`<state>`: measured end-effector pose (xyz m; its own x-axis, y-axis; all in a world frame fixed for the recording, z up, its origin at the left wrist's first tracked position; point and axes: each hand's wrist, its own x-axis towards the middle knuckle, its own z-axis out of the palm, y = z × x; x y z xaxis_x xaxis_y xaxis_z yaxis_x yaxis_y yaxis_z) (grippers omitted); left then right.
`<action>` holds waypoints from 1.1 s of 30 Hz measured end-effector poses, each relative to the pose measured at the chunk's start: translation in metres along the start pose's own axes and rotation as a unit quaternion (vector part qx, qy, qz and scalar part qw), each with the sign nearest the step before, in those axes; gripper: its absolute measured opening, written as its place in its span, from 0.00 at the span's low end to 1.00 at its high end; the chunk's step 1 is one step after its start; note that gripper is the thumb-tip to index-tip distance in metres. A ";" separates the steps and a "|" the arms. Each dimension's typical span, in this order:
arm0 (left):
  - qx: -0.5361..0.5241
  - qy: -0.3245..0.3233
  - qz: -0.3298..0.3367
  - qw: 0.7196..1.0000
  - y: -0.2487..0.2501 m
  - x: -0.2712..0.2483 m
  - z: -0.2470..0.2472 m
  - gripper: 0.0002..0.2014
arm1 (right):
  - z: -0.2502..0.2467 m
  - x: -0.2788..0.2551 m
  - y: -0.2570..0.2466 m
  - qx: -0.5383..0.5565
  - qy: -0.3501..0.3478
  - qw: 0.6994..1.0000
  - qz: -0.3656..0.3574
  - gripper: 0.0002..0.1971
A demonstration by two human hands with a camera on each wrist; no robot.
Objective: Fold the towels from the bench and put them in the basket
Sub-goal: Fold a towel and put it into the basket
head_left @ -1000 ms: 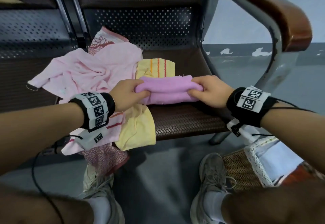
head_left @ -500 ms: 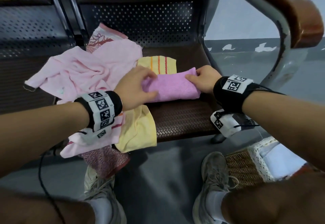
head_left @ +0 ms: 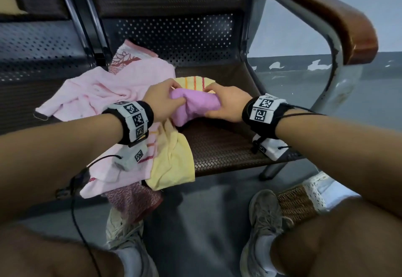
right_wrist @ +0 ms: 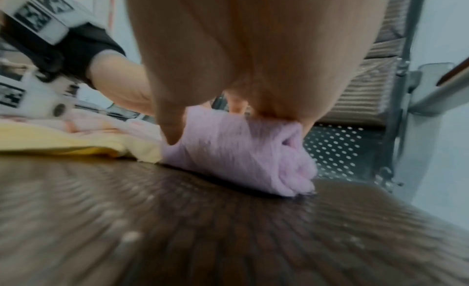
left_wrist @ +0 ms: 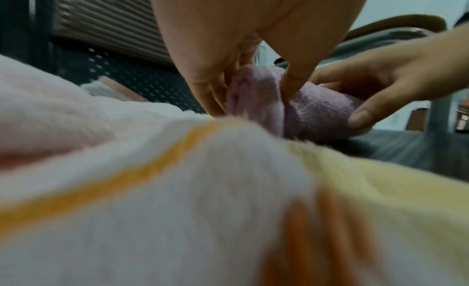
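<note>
- Purple towel [head_left: 193, 107], folded into a thick bundle, sits on the woven brown surface [head_left: 221, 146], one end lifted.
- Left hand [head_left: 162, 100] clamps its 9 o'clock end, thumb pressed into the cloth.
- Right hand [head_left: 226, 105] grips the 3 o'clock end, fingers curled over it.
- Yellow striped towel [head_left: 174, 161] and pink towel [head_left: 108, 94] lie at 9 o'clock.
- Basket [head_left: 298, 202] waits on the floor at 5 o'clock.
</note>
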<state>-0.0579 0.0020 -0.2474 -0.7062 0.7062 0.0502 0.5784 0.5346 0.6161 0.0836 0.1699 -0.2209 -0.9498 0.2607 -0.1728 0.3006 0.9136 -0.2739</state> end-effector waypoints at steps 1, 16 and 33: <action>-0.012 0.012 -0.006 1.000 0.001 0.000 -0.004 0.14 | -0.005 0.000 -0.002 0.007 0.005 1.000 0.014 0.30; -0.514 -0.170 -0.077 0.837 0.139 -0.059 -0.032 0.20 | -0.100 -0.126 -0.011 0.484 0.077 0.863 0.123 0.18; -0.263 -0.432 -0.085 0.858 0.342 -0.105 0.259 0.19 | -0.003 -0.359 0.217 0.604 0.229 0.632 0.428 0.12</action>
<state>0.3200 0.2306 -0.2459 -0.0639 0.8402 -0.5386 0.0723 0.5421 0.8372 0.4895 0.2757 -0.2160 -0.2364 0.8141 -0.5304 0.3055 -0.4560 -0.8359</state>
